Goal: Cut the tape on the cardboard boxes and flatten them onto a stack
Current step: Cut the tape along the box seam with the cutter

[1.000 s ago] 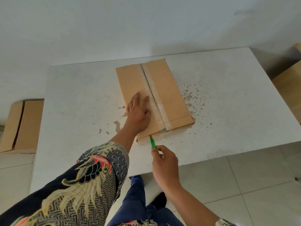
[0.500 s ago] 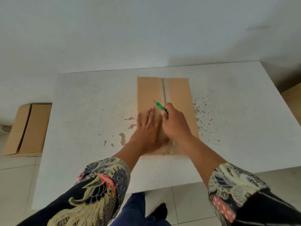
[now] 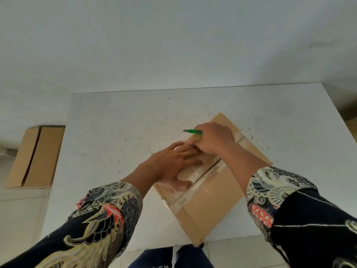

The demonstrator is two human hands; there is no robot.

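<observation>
One brown cardboard box (image 3: 210, 192) lies on the white worktop (image 3: 116, 132), near its front edge and right of centre, with clear glossy tape (image 3: 193, 175) running along its centre seam. Its long axis runs diagonally, from the near corner at the worktop's front edge up toward the far right. Flat on the taped seam, the left hand (image 3: 173, 161) presses down with fingers spread. Above it, the right hand's (image 3: 214, 140) grip is closed round a green utility knife (image 3: 193, 131), blade pointing left, covering the box's far end. Another cardboard box (image 3: 34, 157) sits on the tiled floor (image 3: 21, 213), left of the worktop.
</observation>
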